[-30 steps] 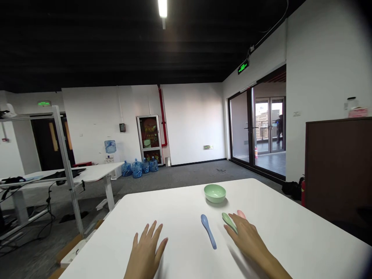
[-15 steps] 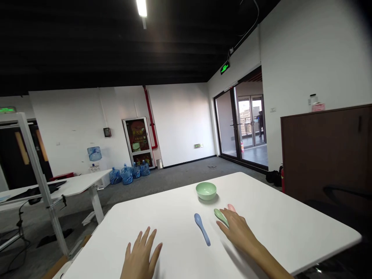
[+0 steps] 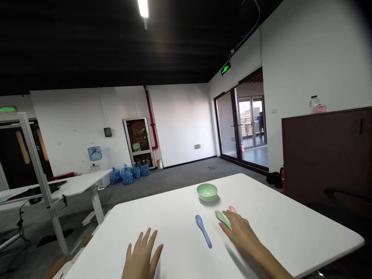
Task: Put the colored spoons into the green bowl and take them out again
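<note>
Resting the left hand (image 3: 142, 254) palm down on the white table (image 3: 290, 228) near its close edge, fingers spread wide, holding nothing and touching only the tabletop. Laying the right hand (image 3: 240, 234) flat farther to the right, fingers stretched forward and fairly close together, fingertips covering the near ends of a green spoon (image 3: 222, 218) and a pink spoon (image 3: 232, 209), not closing round either. Showing both scoops poking out beyond the fingertips, the pink just right of the green; impossible to tell whether touching each other. Having a blue spoon (image 3: 203, 230) lying free between the two hands, just left of the right hand but apart from it, scoop pointing away. Facing a green bowl (image 3: 207, 192) standing upright just beyond the spoons, near them yet apart. Looking past the table at a second white desk (image 3: 72, 182) on the left, blue water bottles (image 3: 128, 174) by the far wall and a brown cabinet (image 3: 325, 155) on the right.
</note>
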`<move>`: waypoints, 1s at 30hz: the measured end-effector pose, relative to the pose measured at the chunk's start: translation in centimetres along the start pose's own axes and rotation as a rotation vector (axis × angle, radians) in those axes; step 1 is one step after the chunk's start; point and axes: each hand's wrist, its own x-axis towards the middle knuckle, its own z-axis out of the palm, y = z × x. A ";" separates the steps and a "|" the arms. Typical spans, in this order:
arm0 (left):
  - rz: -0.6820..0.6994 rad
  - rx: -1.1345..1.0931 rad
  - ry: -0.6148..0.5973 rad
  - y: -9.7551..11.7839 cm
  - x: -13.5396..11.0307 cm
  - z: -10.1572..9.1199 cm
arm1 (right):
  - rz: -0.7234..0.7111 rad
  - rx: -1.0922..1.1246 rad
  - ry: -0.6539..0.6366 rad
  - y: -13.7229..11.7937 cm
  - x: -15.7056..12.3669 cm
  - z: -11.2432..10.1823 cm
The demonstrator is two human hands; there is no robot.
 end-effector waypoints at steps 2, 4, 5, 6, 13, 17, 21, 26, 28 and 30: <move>0.009 -0.003 0.001 -0.1 0.4 0.3 | 0.010 -0.019 -0.001 0.0 0.2 0.1; 0.021 -0.007 0.020 -0.2 0.8 0.4 | 0.016 -0.022 0.000 0.0 0.3 0.0; 0.027 -0.010 0.029 -0.2 1.0 0.4 | 0.019 -0.019 0.000 -0.1 0.3 -0.1; 0.033 -0.012 0.037 -0.1 1.2 0.3 | 0.022 -0.015 0.001 -0.2 0.2 -0.2; 0.050 -0.023 0.041 0.6 1.4 -0.1 | 0.006 -0.008 0.001 -0.1 -0.1 -0.5; 0.051 -0.028 0.041 0.8 1.4 0.2 | 0.006 0.007 0.016 0.2 -0.1 -0.2; 0.059 -0.031 0.050 1.0 1.4 0.2 | -0.007 0.015 0.035 0.4 0.0 0.0; 0.069 -0.033 0.049 1.3 1.1 -0.1 | -0.004 0.005 0.021 0.2 -0.1 0.0; 0.074 -0.039 0.061 1.3 1.0 -0.2 | -0.009 0.001 0.018 0.0 -0.3 -0.1; 0.076 -0.044 0.067 1.3 0.9 -0.2 | -0.011 0.003 0.018 -0.1 -0.4 -0.2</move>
